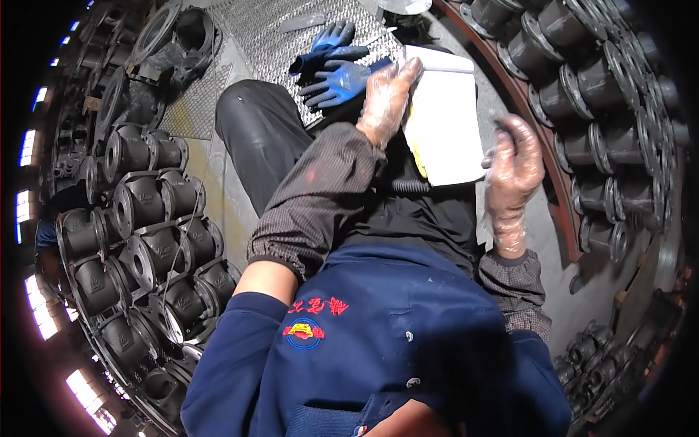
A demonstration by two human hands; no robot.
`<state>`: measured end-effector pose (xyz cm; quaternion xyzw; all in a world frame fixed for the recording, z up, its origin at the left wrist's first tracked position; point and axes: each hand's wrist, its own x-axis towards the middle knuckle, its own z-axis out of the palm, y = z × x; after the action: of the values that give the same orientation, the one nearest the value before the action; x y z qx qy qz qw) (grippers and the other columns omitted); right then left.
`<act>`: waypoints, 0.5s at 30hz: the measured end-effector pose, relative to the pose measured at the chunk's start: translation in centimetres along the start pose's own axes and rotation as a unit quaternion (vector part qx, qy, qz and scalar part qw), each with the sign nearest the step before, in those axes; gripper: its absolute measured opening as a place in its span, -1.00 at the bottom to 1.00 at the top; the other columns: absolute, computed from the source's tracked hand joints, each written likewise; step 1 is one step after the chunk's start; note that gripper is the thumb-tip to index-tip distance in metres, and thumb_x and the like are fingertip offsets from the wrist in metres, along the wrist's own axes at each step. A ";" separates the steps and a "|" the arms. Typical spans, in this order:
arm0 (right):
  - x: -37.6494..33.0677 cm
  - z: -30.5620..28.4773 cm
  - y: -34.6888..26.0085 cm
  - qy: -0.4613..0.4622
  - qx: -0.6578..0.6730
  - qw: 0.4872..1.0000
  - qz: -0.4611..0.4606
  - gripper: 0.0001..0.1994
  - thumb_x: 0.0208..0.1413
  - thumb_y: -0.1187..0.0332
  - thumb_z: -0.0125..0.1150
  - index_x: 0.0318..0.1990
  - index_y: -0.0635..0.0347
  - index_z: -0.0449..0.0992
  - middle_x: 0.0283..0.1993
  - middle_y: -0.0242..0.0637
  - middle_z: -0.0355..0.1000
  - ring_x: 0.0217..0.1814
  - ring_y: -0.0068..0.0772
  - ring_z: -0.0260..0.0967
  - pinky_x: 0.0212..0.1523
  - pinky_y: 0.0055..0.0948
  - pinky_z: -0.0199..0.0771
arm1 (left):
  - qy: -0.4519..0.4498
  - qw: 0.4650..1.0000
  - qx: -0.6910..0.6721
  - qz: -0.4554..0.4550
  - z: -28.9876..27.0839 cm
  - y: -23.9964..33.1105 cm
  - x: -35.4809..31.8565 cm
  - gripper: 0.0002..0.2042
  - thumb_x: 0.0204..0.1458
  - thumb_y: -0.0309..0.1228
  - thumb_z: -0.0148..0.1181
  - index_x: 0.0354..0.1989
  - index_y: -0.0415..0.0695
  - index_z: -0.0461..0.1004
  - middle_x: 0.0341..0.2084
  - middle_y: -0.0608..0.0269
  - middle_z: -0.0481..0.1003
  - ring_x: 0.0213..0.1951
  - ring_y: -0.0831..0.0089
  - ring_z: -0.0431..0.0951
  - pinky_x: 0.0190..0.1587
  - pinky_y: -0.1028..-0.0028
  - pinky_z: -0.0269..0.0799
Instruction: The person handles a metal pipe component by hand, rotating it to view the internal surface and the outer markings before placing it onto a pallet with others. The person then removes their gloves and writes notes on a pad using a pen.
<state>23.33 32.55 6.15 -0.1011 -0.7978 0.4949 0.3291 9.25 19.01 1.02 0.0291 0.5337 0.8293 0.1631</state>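
Note:
A white notepad [445, 124] with yellowish lower-left edges lies tilted over my lap. My left hand [387, 98], in a clear plastic glove, grips its upper left side with the thumb on top. At the pad's right edge is my right hand [513, 164], also in clear plastic, its fingers curled toward the page. A small dark bit shows at those fingertips, too blurred to name. Just left of the pad, blue-coated work gloves [338, 84] lie in a loose heap. Below the pad a dark ribbed rod [410, 186] sticks out.
Grey flanged metal castings [149, 200] are stacked on my left, and more castings [575, 87] fill the right side behind a rusty red-brown curved rim [542, 124]. Ahead lies a patterned metal plate [255, 36] with a flat grey piece [302, 23] on it.

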 end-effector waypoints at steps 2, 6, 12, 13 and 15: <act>1.2 -0.3 0.3 0.029 0.023 0.999 -0.004 -0.81 0.11 0.59 -0.02 -0.12 0.31 0.39 -0.19 -0.23 0.45 -0.37 -0.61 0.34 -0.37 -0.64 0.35 | -0.010 0.998 0.051 0.024 0.0 0.5 0.7 -0.65 0.03 -0.29 0.15 -0.15 -0.37 0.44 -0.36 0.17 0.51 -0.37 0.52 0.48 -0.29 0.57 0.42; 2.9 -1.1 -2.0 0.071 0.162 0.978 0.113 -0.84 0.16 0.50 -0.01 -0.13 0.33 0.39 -0.24 -0.12 0.48 -0.57 -0.69 0.27 -0.52 -0.73 0.29 | -0.003 0.985 0.170 0.010 0.1 1.9 0.8 -0.52 -0.02 -0.38 0.22 0.02 -0.43 0.30 -0.16 0.04 0.45 -0.18 0.45 0.49 -0.11 0.60 0.39; 4.1 -0.9 -1.1 0.046 0.376 0.898 0.221 -0.78 0.18 0.48 -0.04 -0.09 0.44 0.40 -0.25 -0.09 0.45 -0.58 -0.79 0.13 -0.62 -0.81 0.16 | -0.024 0.935 0.330 0.128 -1.0 1.9 -0.4 -0.49 -0.01 -0.34 0.17 0.09 -0.35 0.25 -0.03 -0.04 0.37 0.02 0.28 0.38 0.05 0.39 0.30; 3.9 -0.9 -0.7 0.050 0.352 0.905 0.233 -0.78 0.18 0.50 -0.04 -0.08 0.44 0.39 -0.23 -0.13 0.44 -0.55 -0.78 0.16 -0.61 -0.81 0.19 | -0.009 0.866 0.451 0.215 -1.1 2.1 -0.9 -0.50 -0.01 -0.34 0.15 0.10 -0.30 0.26 -0.04 -0.06 0.37 0.04 0.20 0.35 0.09 0.31 0.26; 3.3 -0.7 -0.2 0.018 0.243 0.949 0.200 -0.77 0.17 0.51 -0.04 -0.06 0.45 0.38 -0.21 -0.18 0.42 -0.50 -0.75 0.21 -0.56 -0.81 0.27 | 0.011 0.821 0.478 0.312 -1.4 2.0 -2.1 -0.64 0.00 -0.37 0.12 -0.03 -0.26 0.37 -0.11 -0.05 0.39 -0.02 0.16 0.40 0.04 0.33 0.30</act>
<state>21.29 34.53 7.89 -0.1845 -0.6106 0.7276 0.2525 10.41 16.44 2.51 0.2592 0.8273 0.4771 -0.1442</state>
